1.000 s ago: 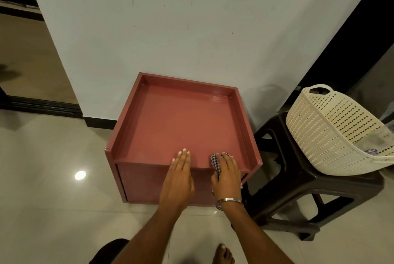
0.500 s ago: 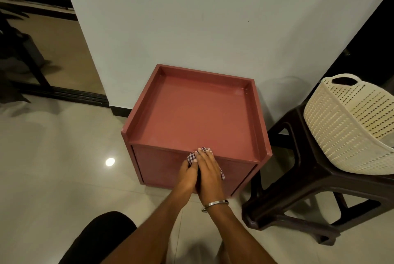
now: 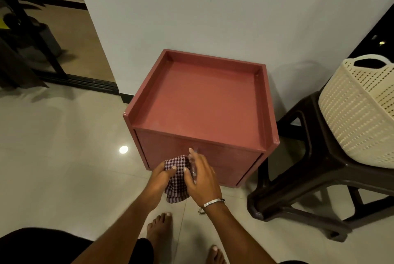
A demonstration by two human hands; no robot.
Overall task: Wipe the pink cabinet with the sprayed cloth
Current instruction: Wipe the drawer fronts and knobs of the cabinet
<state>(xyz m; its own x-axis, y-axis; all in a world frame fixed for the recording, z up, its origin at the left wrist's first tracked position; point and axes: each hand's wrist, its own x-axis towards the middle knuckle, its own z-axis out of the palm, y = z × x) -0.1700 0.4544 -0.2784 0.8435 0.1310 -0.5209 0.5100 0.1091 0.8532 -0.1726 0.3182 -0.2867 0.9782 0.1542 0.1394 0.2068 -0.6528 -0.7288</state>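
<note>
The pink cabinet stands on the floor against a white wall, its recessed top bare. Low in front of its drawer face, both hands hold a checked maroon-and-white cloth. My left hand pinches the cloth's upper left part with thumb and fingers. My right hand, with a silver bangle on the wrist, grips the cloth's right side, its fingertips blurred close to the drawer front. The cloth hangs bunched between the two hands, off the cabinet.
A dark plastic stool stands right of the cabinet and carries a cream perforated basket. My bare feet are on the pale tiled floor. A dark doorway with a floor track lies at the left.
Both hands left the cabinet's front top edge and dropped in front of the drawer. The cloth, earlier pressed under my right hand, is now held by both. The view shifted right.
</note>
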